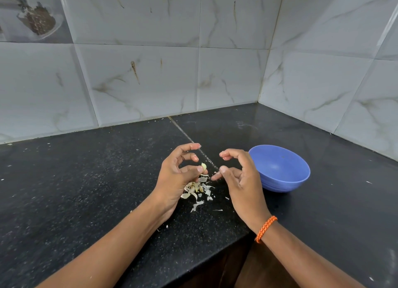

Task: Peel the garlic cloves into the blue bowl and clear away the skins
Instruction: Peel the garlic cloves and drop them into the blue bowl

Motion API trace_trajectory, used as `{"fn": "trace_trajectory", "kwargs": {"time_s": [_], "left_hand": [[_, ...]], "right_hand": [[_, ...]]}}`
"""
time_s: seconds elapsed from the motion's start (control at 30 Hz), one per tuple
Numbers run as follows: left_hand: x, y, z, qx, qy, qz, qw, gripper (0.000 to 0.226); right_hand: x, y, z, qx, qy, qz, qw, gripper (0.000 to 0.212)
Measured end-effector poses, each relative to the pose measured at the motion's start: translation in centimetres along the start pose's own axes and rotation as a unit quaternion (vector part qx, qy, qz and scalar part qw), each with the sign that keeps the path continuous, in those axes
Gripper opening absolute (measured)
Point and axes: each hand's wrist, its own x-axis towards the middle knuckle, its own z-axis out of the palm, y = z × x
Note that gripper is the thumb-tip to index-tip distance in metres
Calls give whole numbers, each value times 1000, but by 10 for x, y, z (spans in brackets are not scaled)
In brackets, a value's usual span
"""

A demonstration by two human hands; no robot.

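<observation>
Pale garlic clove point(203, 165) above scattered skins point(199, 191), blue bowl point(280, 169) upright alongside

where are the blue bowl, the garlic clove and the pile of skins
blue bowl point(286, 176): head view, on its outer wall facing the camera.
garlic clove point(203, 165): head view, on the pale tip showing above the left hand's fingers.
pile of skins point(193, 189): head view, on the curled skins beside the left hand.

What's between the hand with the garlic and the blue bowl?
In the head view, the right hand sits between the left hand, which pinches the garlic clove, and the blue bowl.
</observation>
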Motion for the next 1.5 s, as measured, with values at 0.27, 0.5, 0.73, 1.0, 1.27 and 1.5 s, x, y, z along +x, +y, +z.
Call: {"fn": "trace_trajectory", "kwargs": {"time_s": [0.27, 0.5, 0.73, 1.0, 1.27, 1.5], "left_hand": [[0, 2, 2, 19, 8, 8, 1000, 52], [-1, 1, 2, 37, -2, 16, 999, 52], [-1, 1, 2, 42, 3, 14, 999, 52], [0, 0, 1, 40, 4, 16, 999, 52], [1, 1, 1, 57, 6, 23, 998, 52], [-1, 1, 3, 75, 2, 30, 997, 51]], "right_hand": [[0, -1, 1, -15, 0, 4, 1000, 41], [3, 3, 2, -30, 5, -8, 1000, 51], [3, 2, 0, 10, 6, 9, 1000, 41], [4, 4, 2, 29, 6, 12, 999, 54], [3, 4, 2, 24, -13, 7, 1000, 37], [3, 6, 2, 18, -13, 22, 1000, 46]]}}
